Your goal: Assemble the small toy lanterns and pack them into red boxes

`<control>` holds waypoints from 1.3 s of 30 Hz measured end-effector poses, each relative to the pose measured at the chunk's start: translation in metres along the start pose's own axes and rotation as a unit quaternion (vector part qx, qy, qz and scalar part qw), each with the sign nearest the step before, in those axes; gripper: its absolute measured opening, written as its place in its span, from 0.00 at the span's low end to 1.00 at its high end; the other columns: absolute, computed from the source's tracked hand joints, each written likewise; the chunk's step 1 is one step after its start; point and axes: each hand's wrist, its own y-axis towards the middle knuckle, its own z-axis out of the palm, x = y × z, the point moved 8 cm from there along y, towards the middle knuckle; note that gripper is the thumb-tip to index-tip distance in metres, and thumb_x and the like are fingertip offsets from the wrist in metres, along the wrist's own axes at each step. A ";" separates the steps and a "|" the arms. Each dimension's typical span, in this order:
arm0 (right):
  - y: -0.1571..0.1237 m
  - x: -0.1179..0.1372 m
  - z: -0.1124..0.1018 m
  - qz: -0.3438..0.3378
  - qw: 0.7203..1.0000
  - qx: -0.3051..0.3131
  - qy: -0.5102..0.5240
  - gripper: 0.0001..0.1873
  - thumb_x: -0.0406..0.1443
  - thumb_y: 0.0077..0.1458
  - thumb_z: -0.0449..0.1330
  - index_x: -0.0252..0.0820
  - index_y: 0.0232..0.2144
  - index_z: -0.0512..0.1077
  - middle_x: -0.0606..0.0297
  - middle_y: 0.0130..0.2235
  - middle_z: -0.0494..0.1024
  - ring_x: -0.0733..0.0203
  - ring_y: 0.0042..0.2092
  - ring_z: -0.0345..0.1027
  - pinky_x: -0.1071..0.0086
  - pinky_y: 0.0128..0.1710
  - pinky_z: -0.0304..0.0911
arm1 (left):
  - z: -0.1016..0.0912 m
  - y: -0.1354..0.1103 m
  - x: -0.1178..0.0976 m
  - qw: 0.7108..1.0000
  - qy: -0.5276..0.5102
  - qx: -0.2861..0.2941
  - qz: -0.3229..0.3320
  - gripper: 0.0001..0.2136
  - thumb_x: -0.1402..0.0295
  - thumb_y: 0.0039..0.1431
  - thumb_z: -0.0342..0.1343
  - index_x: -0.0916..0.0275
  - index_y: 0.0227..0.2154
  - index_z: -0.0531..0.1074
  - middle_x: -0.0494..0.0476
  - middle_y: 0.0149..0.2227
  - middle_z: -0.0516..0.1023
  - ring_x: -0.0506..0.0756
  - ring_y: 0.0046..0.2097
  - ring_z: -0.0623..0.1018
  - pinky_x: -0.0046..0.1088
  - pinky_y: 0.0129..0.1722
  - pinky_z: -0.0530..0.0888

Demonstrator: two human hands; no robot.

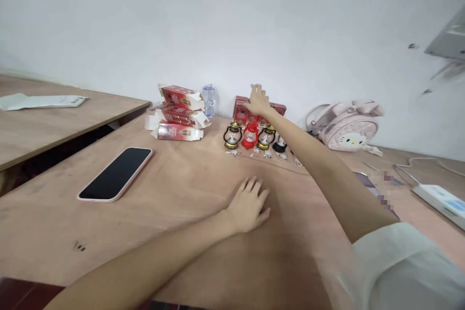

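My left hand (250,207) lies flat on the wooden table with its fingers spread, holding nothing. My right hand (259,101) reaches to the back by the wall. Its thumb lies over the front of a red printed box (241,107) and its fingers are at the top edge, so it grips the box. Another red box (278,108) stands to the right. In front stands a row of small toy lanterns: a black-and-gold lantern (232,136), a red lantern (250,136), a second black-and-gold one (266,138) and a black one (280,145), partly behind my right forearm.
Opened red-and-white cartons (179,131) are stacked at the back left, before a clear bottle (208,99). A phone (116,174) lies at left. On the right are a pink bag (348,128) and a white power strip (441,201). A second table (54,123) stands beyond a gap.
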 end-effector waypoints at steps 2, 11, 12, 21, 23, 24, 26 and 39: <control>-0.020 -0.031 -0.038 0.006 0.994 -0.104 0.021 0.36 0.37 0.55 0.54 0.34 0.61 0.44 0.42 0.63 0.50 0.39 0.62 0.48 0.43 0.57 0.51 | -0.001 0.001 0.000 1.000 -0.001 0.005 0.002 0.23 0.59 0.61 0.47 0.68 0.55 0.64 0.72 0.61 0.62 0.69 0.64 0.60 0.51 0.61 0.58; -0.225 -0.222 -0.051 0.347 0.854 -0.293 0.254 0.36 0.36 0.52 0.51 0.36 0.60 0.44 0.44 0.62 0.52 0.49 0.62 0.53 0.53 0.59 0.56 | 0.005 0.010 -0.005 0.999 -0.019 0.039 0.025 0.26 0.59 0.64 0.42 0.65 0.61 0.57 0.67 0.66 0.52 0.65 0.67 0.52 0.52 0.64 0.52; -0.240 -0.229 -0.038 0.356 0.850 -0.281 0.269 0.36 0.35 0.49 0.53 0.37 0.60 0.46 0.44 0.61 0.55 0.47 0.61 0.55 0.51 0.58 0.57 | 0.006 0.010 -0.005 0.999 -0.019 0.042 0.028 0.26 0.58 0.64 0.41 0.64 0.62 0.55 0.65 0.66 0.52 0.65 0.68 0.51 0.52 0.64 0.52; -0.231 -0.234 0.027 0.284 0.858 -0.107 0.415 0.50 0.37 0.38 0.66 0.40 0.62 0.48 0.49 0.58 0.67 0.51 0.57 0.65 0.56 0.49 0.68 | 0.006 0.013 -0.004 0.998 -0.025 0.056 0.024 0.26 0.57 0.64 0.41 0.62 0.63 0.54 0.61 0.66 0.53 0.66 0.68 0.50 0.54 0.64 0.50; -0.222 -0.229 0.030 0.274 0.854 -0.104 0.429 0.52 0.38 0.35 0.68 0.39 0.61 0.50 0.49 0.57 0.68 0.51 0.56 0.66 0.56 0.51 0.67 | 0.006 0.014 -0.006 0.998 -0.022 0.061 0.011 0.26 0.58 0.63 0.42 0.63 0.62 0.55 0.61 0.66 0.54 0.66 0.67 0.51 0.54 0.64 0.50; -0.220 -0.227 0.030 0.272 0.852 -0.107 0.435 0.51 0.38 0.34 0.69 0.38 0.59 0.53 0.49 0.56 0.69 0.51 0.55 0.66 0.55 0.51 0.66 | 0.005 0.014 -0.007 0.998 -0.019 0.065 0.006 0.26 0.59 0.63 0.42 0.64 0.62 0.55 0.62 0.66 0.54 0.66 0.67 0.51 0.54 0.64 0.50; -0.217 -0.224 0.031 0.270 0.843 -0.120 0.450 0.44 0.38 0.31 0.71 0.39 0.53 0.62 0.51 0.52 0.73 0.50 0.53 0.68 0.54 0.52 0.65 | 0.005 0.014 -0.009 0.997 -0.017 0.072 0.002 0.26 0.59 0.63 0.42 0.65 0.62 0.55 0.62 0.66 0.53 0.67 0.67 0.50 0.54 0.64 0.50; -0.267 -0.240 0.008 0.313 0.689 -0.310 0.576 0.26 0.53 0.38 0.62 0.46 0.36 0.61 0.69 0.34 0.70 0.65 0.30 0.66 0.70 0.28 0.63 | 0.001 0.013 -0.009 0.997 -0.044 0.062 0.026 0.22 0.62 0.63 0.44 0.63 0.58 0.60 0.62 0.64 0.60 0.63 0.66 0.56 0.53 0.64 0.52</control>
